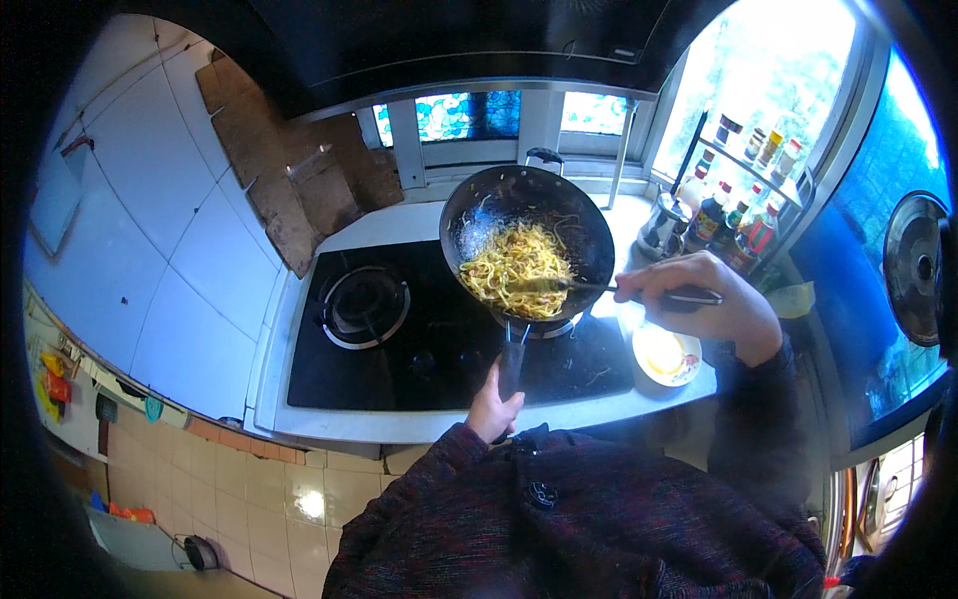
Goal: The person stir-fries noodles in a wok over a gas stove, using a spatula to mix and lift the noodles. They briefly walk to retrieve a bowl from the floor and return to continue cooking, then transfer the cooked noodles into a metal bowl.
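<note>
A dark wok (589,247) stands over the right burner of a black gas hob (464,374). Yellow noodles (524,262) with small bits mixed in lie in its lower part. My left hand (494,404) is wrapped around the wok's handle (512,367). From the right, my right hand (692,288) grips the dark handle of a cooking spatula (599,287). The spatula's working end is down among the noodles and partly hidden by them. Just below my right hand, a white plate (667,356) with a printed rim rests on the counter.
The left burner (367,307) carries no pan. Several sauce bottles (722,213) and a metal utensil pot (664,217) stand at the back right. A pan lid (914,268) hangs on the right. The range hood (464,45) overhangs the wok. Brown cardboard (299,165) leans at the left.
</note>
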A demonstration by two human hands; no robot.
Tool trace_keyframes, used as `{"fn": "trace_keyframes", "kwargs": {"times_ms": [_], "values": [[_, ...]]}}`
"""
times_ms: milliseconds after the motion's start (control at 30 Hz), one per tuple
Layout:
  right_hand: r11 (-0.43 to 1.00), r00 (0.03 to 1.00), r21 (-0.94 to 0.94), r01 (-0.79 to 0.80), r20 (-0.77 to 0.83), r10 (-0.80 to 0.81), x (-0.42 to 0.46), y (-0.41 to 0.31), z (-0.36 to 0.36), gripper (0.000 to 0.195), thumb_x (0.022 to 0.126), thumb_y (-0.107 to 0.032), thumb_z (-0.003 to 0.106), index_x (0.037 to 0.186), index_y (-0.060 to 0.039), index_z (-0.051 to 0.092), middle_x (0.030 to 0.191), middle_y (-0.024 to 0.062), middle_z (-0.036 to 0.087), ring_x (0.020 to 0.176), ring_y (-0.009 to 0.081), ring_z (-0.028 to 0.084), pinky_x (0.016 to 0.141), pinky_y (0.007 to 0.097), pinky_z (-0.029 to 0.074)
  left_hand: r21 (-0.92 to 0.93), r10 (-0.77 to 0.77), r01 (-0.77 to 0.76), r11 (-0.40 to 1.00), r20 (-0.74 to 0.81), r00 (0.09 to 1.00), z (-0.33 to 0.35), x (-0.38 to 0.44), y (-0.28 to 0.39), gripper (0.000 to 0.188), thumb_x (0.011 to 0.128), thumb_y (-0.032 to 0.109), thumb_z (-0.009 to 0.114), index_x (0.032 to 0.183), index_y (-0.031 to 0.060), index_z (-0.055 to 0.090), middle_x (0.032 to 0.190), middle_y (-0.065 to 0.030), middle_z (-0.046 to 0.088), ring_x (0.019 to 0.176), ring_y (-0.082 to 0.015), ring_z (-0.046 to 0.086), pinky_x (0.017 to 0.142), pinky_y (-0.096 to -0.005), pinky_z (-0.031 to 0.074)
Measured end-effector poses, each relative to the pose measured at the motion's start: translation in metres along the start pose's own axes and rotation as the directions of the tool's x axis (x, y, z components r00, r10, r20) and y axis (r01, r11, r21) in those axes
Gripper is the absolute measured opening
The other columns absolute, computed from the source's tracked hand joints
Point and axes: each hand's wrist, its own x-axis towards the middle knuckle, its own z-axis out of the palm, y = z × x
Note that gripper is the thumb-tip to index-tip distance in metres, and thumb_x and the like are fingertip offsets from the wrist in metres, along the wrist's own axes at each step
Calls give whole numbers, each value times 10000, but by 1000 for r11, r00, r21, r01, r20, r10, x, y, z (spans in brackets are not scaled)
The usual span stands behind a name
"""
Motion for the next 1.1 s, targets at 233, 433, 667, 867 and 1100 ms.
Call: {"fn": "trace_keyframes", "kwargs": {"times_ms": [233, 433, 667, 867, 1100], "values": [[986, 994, -164, -25, 98, 41, -6, 16, 62, 141, 733, -1, 646, 862, -59, 645, 1110, 130, 660, 1118, 297, 605, 944, 384, 498, 15, -25, 25, 1000, -12, 1000, -1, 4, -16, 683, 866, 82, 579, 1442, 38, 215, 736, -80, 567, 466, -134, 539, 447, -280, 478], [878, 994, -477, 41, -73, -86, 8, 137, 145, 332, 650, 103, 686, 926, -64, 610, 1291, 111, 562, 1297, 303, 445, 1031, 382, 457, 45, 32, -32, 998, 12, 999, 2, 2, 1, 640, 868, 96, 576, 1411, 23, 247, 733, -80, 558, 450, -140, 530, 435, -283, 468], [998, 979, -13, -66, -195, 63, 38, 71, 55, 232, 778, -8, 660, 1009, -40, 661, 1115, 102, 668, 1018, 216, 645, 930, 343, 511, -6, 18, -18, 1000, -12, 1000, -1, 6, -14, 626, 873, 84, 579, 1412, 38, 264, 749, -79, 573, 461, -127, 533, 430, -281, 468], [984, 986, 175, -11, -160, 40, 32, 23, 25, 82, 795, -9, 656, 876, -13, 643, 1049, 131, 679, 993, 204, 649, 879, 334, 523, -7, 14, -14, 1000, -28, 1000, 3, -1, -9, 640, 875, 92, 586, 1422, 27, 260, 744, -75, 573, 468, -125, 535, 442, -273, 476], [1000, 965, 10, -19, -263, 21, 55, 62, 127, 125, 766, 27, 637, 887, 2, 618, 1080, 148, 662, 1051, 236, 637, 864, 343, 528, -17, 5, -5, 1000, -12, 1000, 1, 4, -17, 649, 874, 114, 594, 1428, 39, 263, 771, -93, 575, 498, -131, 553, 466, -271, 481]]}}
